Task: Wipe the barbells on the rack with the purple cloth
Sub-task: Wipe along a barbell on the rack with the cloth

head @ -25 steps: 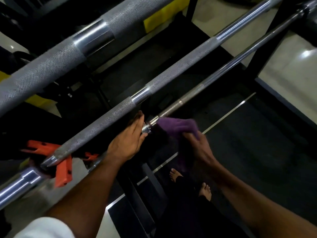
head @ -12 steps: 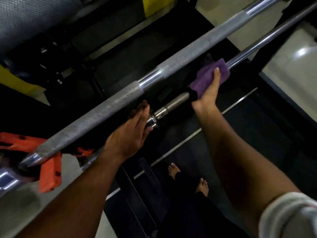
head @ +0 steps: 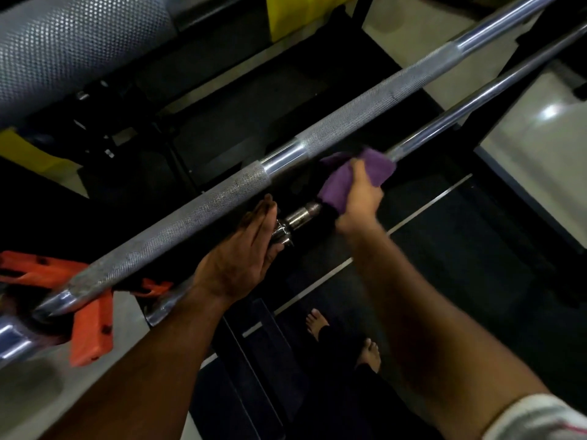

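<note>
Across the lower middle of the head view, a thin barbell (head: pixel 444 122) is seen running diagonally from lower left to upper right. A purple cloth (head: pixel 343 179) is wrapped around its shaft and is held there by the right hand (head: pixel 360 198), whose grip is curled over the cloth and bar. The bar's inner collar (head: pixel 286 231) is touched by the left hand (head: pixel 241 249), its grip kept flat with straight fingers pressed together against the collar's near side. Just above, a thicker knurled barbell (head: pixel 349 122) is laid parallel to the thin one. A still larger knurled bar (head: pixel 70 52) is seen at upper left. An orange clamp (head: pixel 89 322) is fitted near the middle bar's lower-left end. Bare feet (head: pixel 317 322) are shown below on the dark floor.
</note>
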`<state>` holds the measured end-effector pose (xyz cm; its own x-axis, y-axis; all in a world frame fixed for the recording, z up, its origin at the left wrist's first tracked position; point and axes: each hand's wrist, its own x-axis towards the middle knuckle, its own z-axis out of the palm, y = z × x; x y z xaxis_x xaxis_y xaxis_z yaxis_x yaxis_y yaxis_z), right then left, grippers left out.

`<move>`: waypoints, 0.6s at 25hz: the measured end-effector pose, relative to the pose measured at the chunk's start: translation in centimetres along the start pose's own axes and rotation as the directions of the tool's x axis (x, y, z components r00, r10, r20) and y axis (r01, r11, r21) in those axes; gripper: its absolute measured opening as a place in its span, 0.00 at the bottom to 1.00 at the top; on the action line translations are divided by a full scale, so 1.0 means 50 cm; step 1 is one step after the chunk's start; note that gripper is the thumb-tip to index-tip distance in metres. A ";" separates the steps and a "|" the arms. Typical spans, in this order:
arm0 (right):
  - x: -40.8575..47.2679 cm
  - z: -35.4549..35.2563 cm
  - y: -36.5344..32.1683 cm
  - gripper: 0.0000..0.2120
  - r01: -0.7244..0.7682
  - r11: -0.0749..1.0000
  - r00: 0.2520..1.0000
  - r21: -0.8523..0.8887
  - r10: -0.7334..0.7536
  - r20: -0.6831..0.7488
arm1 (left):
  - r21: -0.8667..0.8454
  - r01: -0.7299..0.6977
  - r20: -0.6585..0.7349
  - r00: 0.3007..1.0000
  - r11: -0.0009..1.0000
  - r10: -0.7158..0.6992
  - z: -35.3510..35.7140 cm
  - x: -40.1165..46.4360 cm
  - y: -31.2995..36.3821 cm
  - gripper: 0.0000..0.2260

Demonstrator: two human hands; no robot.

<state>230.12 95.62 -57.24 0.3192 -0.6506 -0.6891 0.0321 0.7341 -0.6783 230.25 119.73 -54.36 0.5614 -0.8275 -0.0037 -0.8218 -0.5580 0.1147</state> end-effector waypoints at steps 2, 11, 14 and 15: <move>0.050 0.000 -0.073 0.10 0.092 0.996 0.994 0.024 -0.090 -0.069 | -0.021 0.005 -0.009 1.000 1.000 -0.005 0.003 -0.002 0.000 0.29; -0.058 -0.027 0.034 0.18 0.093 0.978 0.992 -0.186 -0.076 0.098 | -0.012 0.005 -0.052 0.999 1.000 -0.006 0.003 -0.001 0.001 0.29; -0.132 -0.049 0.135 0.35 0.127 0.956 0.971 -0.266 -0.066 0.230 | 0.047 -0.001 -0.036 0.999 0.999 0.003 0.001 0.003 0.004 0.29; -0.137 -0.054 0.142 0.39 0.145 0.947 0.965 -0.287 -0.070 0.255 | 0.046 -0.001 -0.019 1.000 0.999 0.001 0.002 0.002 0.005 0.29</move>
<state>225.62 104.76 -58.03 0.5467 -0.6296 -0.5521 -0.1956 0.5451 -0.8153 230.10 119.49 -54.44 0.5620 -0.8270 0.0157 -0.8258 -0.5598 0.0687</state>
